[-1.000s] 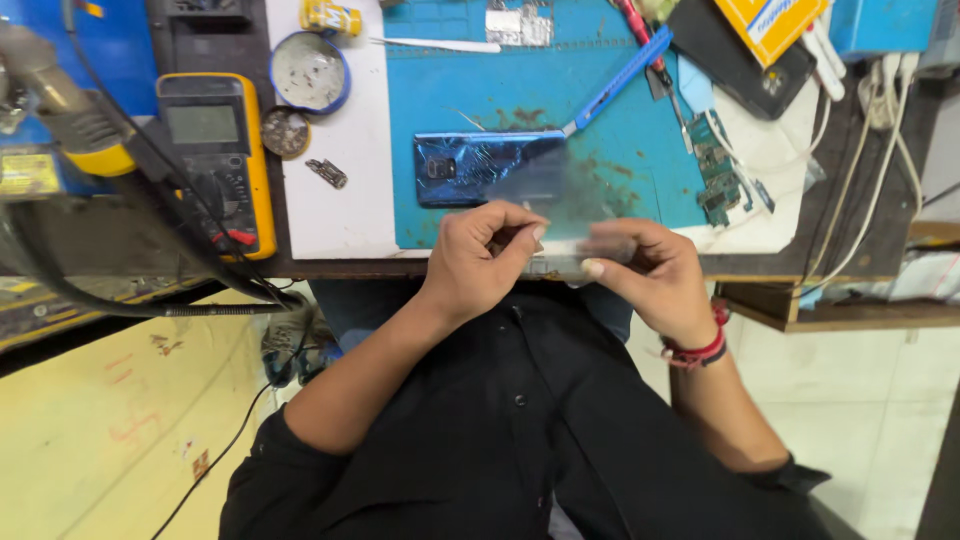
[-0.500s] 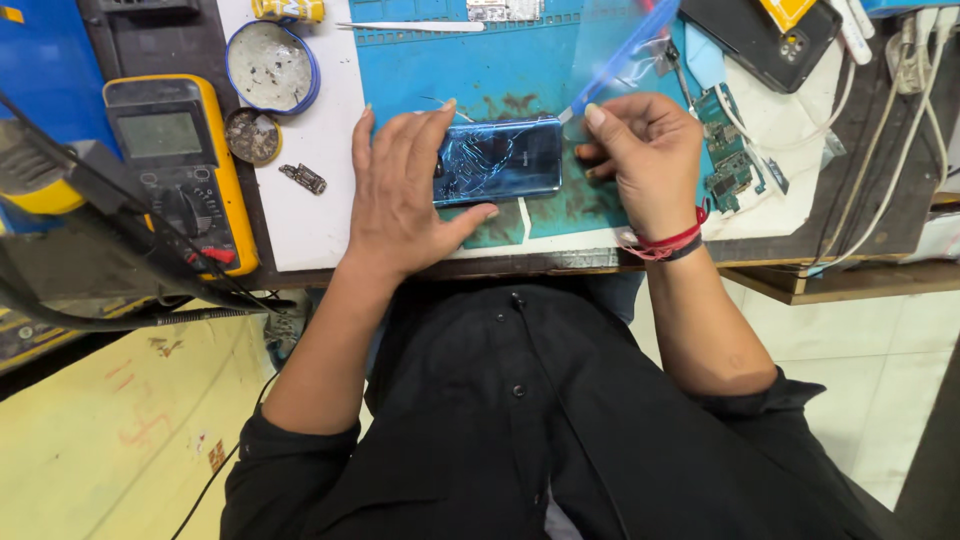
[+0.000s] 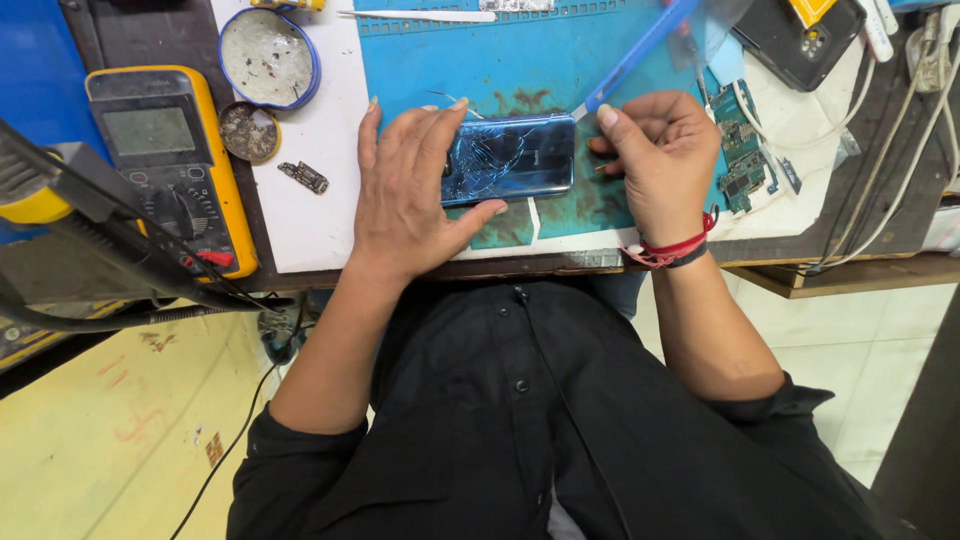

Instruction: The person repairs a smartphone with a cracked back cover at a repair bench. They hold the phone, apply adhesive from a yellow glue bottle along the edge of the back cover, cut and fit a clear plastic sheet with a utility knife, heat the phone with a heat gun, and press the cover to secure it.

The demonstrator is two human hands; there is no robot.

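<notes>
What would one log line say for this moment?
left hand: flat on cracked blue phone | right hand: holds blue-handled tool at phone's edge | phone: on blue work mat | multimeter: untouched

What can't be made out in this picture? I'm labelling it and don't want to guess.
- Left end of the cracked blue phone: hidden under the left hand, head view.
- Blade tip of the blue-handled tool: hidden behind the right hand, so its contact with the phone is unclear.
- Black phone: cut off by the top edge.
- Green circuit board: parts too small to identify.
</notes>
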